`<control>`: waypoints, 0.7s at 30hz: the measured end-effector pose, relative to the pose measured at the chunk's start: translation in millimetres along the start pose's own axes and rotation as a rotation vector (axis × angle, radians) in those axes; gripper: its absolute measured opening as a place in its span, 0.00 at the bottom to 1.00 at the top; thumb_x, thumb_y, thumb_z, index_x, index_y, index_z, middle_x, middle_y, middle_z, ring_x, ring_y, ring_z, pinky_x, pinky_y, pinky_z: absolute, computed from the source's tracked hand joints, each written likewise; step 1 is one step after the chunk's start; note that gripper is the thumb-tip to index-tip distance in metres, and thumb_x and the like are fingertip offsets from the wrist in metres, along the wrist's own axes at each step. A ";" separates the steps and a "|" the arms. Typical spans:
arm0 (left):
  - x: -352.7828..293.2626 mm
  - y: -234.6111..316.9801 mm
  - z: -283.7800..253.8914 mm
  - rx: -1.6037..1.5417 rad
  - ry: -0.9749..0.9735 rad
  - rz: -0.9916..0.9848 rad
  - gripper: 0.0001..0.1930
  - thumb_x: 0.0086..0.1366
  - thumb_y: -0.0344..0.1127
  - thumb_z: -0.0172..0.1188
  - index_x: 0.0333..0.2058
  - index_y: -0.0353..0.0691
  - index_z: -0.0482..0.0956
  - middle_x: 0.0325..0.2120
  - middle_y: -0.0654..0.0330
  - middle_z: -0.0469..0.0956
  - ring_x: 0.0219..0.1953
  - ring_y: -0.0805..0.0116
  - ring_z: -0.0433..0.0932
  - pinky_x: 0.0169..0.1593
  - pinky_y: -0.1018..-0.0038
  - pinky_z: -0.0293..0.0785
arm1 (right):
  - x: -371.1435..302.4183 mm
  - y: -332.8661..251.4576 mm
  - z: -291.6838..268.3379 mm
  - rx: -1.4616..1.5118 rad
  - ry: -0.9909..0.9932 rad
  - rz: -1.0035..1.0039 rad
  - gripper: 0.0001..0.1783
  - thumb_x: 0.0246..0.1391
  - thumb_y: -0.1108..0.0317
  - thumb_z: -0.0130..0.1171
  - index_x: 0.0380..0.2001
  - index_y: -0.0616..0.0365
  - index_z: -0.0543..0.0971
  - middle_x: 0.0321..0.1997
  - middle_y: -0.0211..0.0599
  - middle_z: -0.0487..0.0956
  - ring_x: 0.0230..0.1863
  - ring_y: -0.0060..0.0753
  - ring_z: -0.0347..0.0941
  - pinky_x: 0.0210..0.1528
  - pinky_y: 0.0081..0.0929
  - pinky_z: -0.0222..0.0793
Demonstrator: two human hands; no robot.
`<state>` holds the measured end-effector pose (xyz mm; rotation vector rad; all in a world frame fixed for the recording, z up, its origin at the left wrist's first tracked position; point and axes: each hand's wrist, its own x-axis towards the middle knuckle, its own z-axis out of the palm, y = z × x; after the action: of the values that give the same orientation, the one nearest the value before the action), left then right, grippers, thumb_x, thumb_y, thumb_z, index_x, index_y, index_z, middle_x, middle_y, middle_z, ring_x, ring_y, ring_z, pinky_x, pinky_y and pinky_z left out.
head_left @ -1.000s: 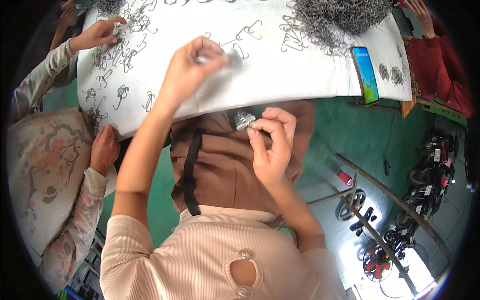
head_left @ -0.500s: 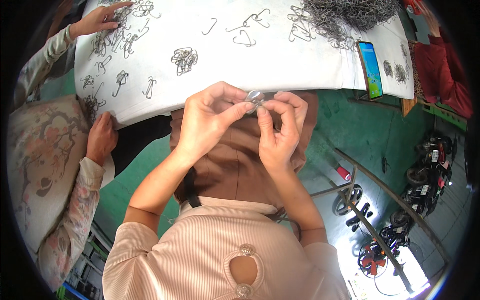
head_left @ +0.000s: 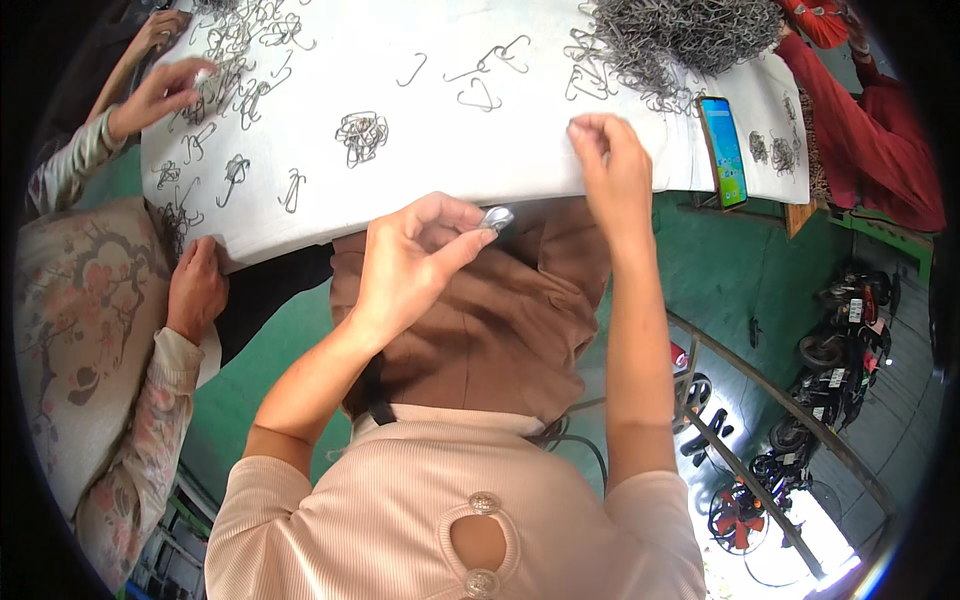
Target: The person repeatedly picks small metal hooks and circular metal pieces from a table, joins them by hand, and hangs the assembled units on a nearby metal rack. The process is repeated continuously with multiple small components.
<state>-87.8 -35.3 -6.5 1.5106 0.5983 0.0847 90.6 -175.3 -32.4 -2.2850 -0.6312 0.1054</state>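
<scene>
My left hand (head_left: 415, 245) is closed, pinching a small bundle of shiny metal wire hooks (head_left: 497, 218) between thumb and fingertips over my lap, just off the table's near edge. My right hand (head_left: 615, 165) is apart from it, above the white-covered table. Its fingers are bent and slightly apart, with nothing visible in them. Ahead of it lie loose wire hooks (head_left: 590, 80) at the foot of a large dark heap of hooks (head_left: 685, 35). A round cluster of hooks (head_left: 361, 137) and a few single hooks (head_left: 478, 95) lie on the cloth left of my right hand.
A phone (head_left: 724, 150) stands upright at the table's right edge, with small hook clusters (head_left: 782, 155) beyond it. At left, a co-worker's hand (head_left: 165, 95) is near scattered hooks (head_left: 235, 60); their other hand (head_left: 197, 290) is at the table edge. A red-sleeved person (head_left: 850, 140) sits at right.
My right hand has left the bundle of hooks and moved up and right over the table. My left hand keeps the bundle, slightly lower. The co-worker's hand at left has drawn back from the hooks.
</scene>
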 end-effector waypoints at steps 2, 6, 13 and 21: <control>-1.9 3.0 0.0 0.017 -0.013 0.013 0.07 0.57 0.26 0.65 0.34 0.31 0.80 0.28 0.61 0.82 0.27 0.79 0.77 0.34 0.82 0.74 | 36.8 10.9 5.3 -0.173 0.007 0.066 0.13 0.53 0.59 0.58 0.32 0.58 0.81 0.35 0.42 0.80 0.38 0.45 0.77 0.41 0.41 0.70; -5.0 -1.9 1.9 -0.071 -0.002 0.043 0.06 0.56 0.24 0.65 0.34 0.31 0.80 0.30 0.61 0.82 0.28 0.80 0.77 0.34 0.83 0.74 | 78.3 3.2 27.7 -0.435 -0.118 0.265 0.15 0.51 0.56 0.60 0.32 0.56 0.82 0.35 0.42 0.82 0.40 0.46 0.78 0.45 0.40 0.70; -5.2 -2.3 -3.0 -0.052 0.004 0.038 0.07 0.57 0.25 0.65 0.34 0.31 0.80 0.30 0.61 0.82 0.28 0.79 0.78 0.34 0.82 0.74 | 81.4 6.7 25.9 -0.023 -0.273 0.227 0.11 0.53 0.63 0.60 0.34 0.60 0.78 0.34 0.41 0.82 0.35 0.31 0.78 0.36 0.25 0.71; -2.7 -3.7 -4.0 -0.013 0.015 0.030 0.07 0.56 0.25 0.64 0.34 0.31 0.80 0.28 0.60 0.82 0.27 0.79 0.77 0.33 0.82 0.73 | 29.9 8.4 18.6 0.664 -0.232 0.317 0.08 0.55 0.71 0.59 0.34 0.67 0.75 0.31 0.42 0.80 0.29 0.27 0.78 0.32 0.20 0.75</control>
<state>-92.9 -33.1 -9.0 1.5082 0.5859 0.1227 115.4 -154.2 -48.2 -1.7121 -0.2770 0.6411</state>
